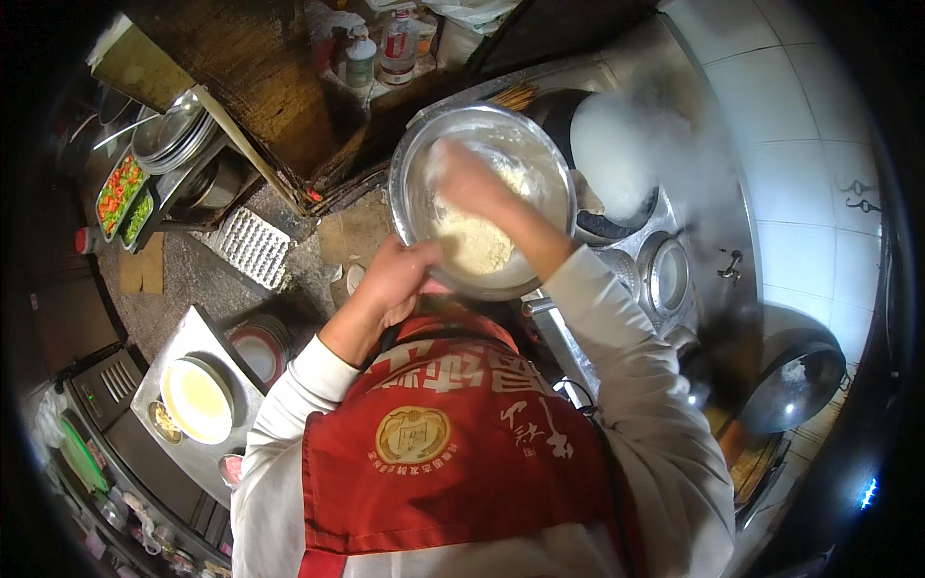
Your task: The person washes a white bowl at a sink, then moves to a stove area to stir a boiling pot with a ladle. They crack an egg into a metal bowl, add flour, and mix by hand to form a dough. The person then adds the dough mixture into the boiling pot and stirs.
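A wide stainless steel bowl (553,217) is tilted in front of my chest. Pale yellow flour-like crumbs (480,242) lie in its lower part, and whitish powder coats the inner wall. My left hand (401,278) grips the near left rim, thumb over the edge. Inside the bowl is my right hand (462,177), blurred by motion, with the fingers bent down towards the far left wall. Whether it holds any of the crumbs cannot be seen. A red apron (462,491) with printed writing covers my front, just below the bowl.
Steam rises from a large wok (614,159) on the stove, right of the bowl. A lidded pot (666,274) and another wok (795,386) sit farther right. At left are trays of chopped peppers (119,195), a floor grate (254,248) and a metal table (162,368) bearing a white bowl (196,399).
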A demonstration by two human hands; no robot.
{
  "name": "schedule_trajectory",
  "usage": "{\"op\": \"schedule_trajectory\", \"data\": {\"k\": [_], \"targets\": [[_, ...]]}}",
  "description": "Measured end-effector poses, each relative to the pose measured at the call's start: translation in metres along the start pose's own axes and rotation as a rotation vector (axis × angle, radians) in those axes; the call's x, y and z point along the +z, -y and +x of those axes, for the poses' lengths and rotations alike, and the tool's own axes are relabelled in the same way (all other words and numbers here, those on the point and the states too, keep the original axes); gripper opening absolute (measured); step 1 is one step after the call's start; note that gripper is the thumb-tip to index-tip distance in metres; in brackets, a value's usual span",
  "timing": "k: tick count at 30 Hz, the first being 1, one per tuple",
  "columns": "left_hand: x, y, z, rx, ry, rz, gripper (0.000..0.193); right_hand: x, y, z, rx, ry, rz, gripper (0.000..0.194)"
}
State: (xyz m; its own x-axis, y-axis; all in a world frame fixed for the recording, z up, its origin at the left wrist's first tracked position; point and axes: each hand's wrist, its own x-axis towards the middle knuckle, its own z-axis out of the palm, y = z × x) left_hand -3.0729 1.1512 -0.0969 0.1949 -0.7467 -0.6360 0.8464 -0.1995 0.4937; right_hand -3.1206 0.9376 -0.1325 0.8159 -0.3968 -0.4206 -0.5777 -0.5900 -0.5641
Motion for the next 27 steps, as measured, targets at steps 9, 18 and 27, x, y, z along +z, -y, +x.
{"op": "schedule_trajectory", "data": {"k": [9,18,27], "targets": [[-0.017,-0.003,0.008,0.071,-0.132,-0.058,0.015,-0.009,-0.03,-0.066,-0.078,0.04,-0.352,0.068],[0.007,-0.006,0.005,0.04,-0.039,-0.1,0.023,-0.003,-0.006,-0.01,-0.188,-0.348,-0.083,0.038],[-0.005,-0.015,0.004,0.101,-0.05,-0.055,0.023,0.0,-0.011,-0.085,-0.166,-0.029,-0.283,0.035]]}}
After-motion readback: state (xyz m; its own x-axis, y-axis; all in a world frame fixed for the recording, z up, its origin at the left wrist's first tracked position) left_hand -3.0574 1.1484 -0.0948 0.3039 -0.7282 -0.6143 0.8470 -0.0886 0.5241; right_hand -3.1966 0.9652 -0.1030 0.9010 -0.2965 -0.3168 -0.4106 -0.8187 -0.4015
